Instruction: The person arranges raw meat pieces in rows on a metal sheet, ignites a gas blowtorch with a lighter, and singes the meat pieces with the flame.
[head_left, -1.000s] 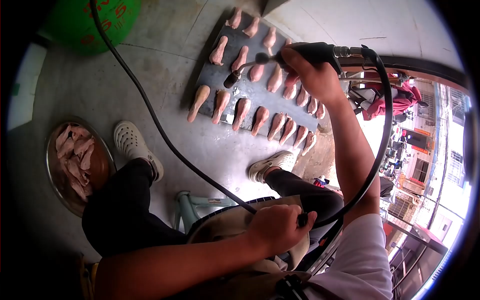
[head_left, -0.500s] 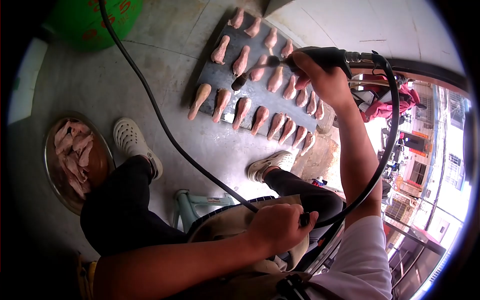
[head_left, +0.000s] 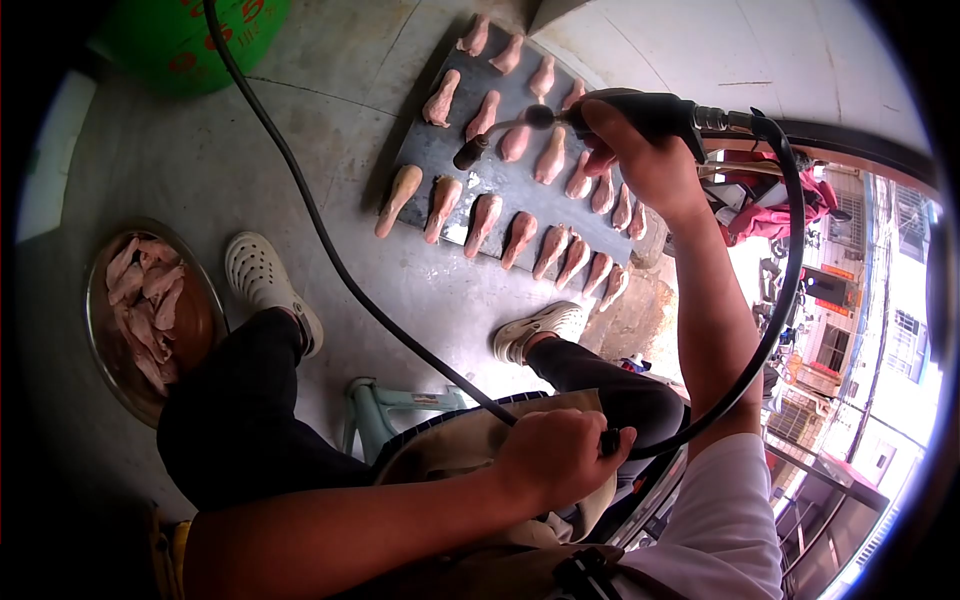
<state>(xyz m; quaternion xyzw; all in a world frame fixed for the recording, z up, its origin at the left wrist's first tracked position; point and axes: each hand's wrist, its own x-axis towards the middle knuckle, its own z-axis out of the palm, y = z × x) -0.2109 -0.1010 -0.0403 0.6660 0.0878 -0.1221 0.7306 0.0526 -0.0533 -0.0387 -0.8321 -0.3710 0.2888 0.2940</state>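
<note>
My right hand (head_left: 645, 160) is closed around the black handle of a gas torch (head_left: 640, 113). Its thin neck ends in a dark nozzle (head_left: 470, 152), which points down over the dark metal sheet (head_left: 455, 195). Rows of raw drumsticks (head_left: 550, 158) lie on that sheet, several near the nozzle; no flame is clearly visible. Close to my lap, my left hand (head_left: 560, 455) is wrapped around the black hose (head_left: 390, 325), which loops up on the right to the torch's rear fitting (head_left: 715, 118).
A metal bowl (head_left: 103, 350) with raw meat pieces (head_left: 150, 300) stands on the floor at left. The green gas cylinder (head_left: 190, 45) is at upper left. Between my legs is a pale green stool (head_left: 375, 420). A white wall (head_left: 720, 60) borders the sheet's far side; a street shows at right.
The torch nozzle has shifted slightly left and up over the sheet, with my right hand tilting a little. My left hand stays in place on the hose.
</note>
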